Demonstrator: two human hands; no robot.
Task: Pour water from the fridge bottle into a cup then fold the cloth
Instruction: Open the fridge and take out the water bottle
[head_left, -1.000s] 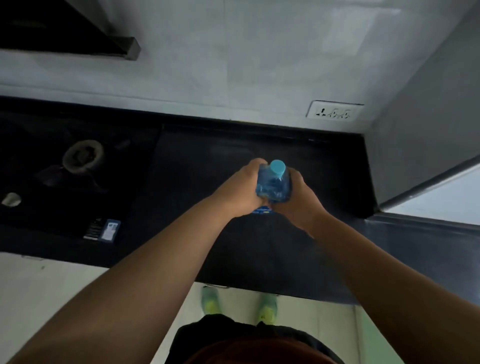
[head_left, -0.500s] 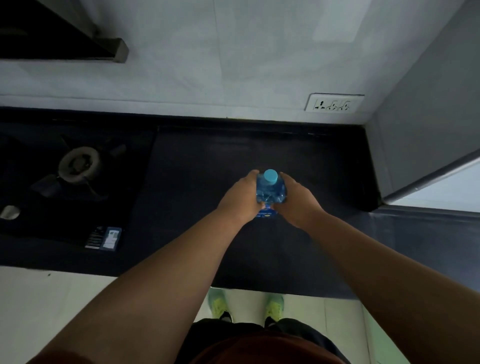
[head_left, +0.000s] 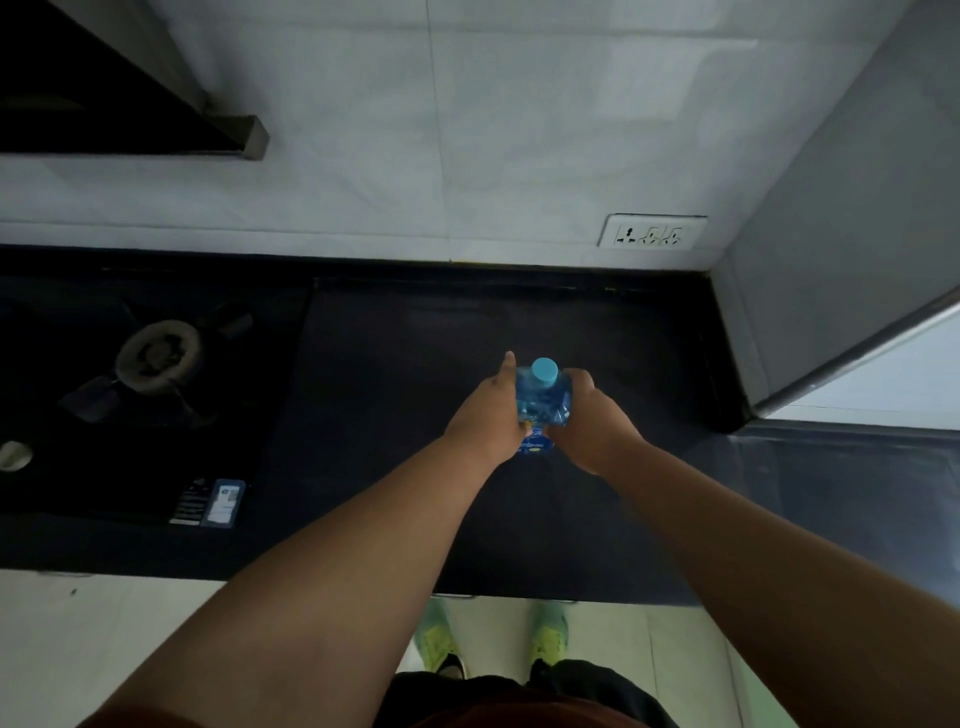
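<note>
A blue plastic water bottle (head_left: 543, 400) with a light blue cap stands upright on the dark countertop (head_left: 395, 395), held between both hands. My left hand (head_left: 488, 415) presses its left side, with one finger pointing straight forward past the cap. My right hand (head_left: 592, 421) grips the right side, its fingers curled round the bottle. The bottle's lower half is mostly hidden by the hands. No cup and no cloth are in view.
A gas hob with a round burner (head_left: 156, 353) fills the counter's left part, and a small dark box (head_left: 210, 501) lies at its front edge. A grey cabinet side (head_left: 841, 270) closes the right. A wall socket (head_left: 652, 231) sits behind.
Both hands lowered the bottle onto the counter, slightly farther from me. A finger of my left hand has straightened off the bottle.
</note>
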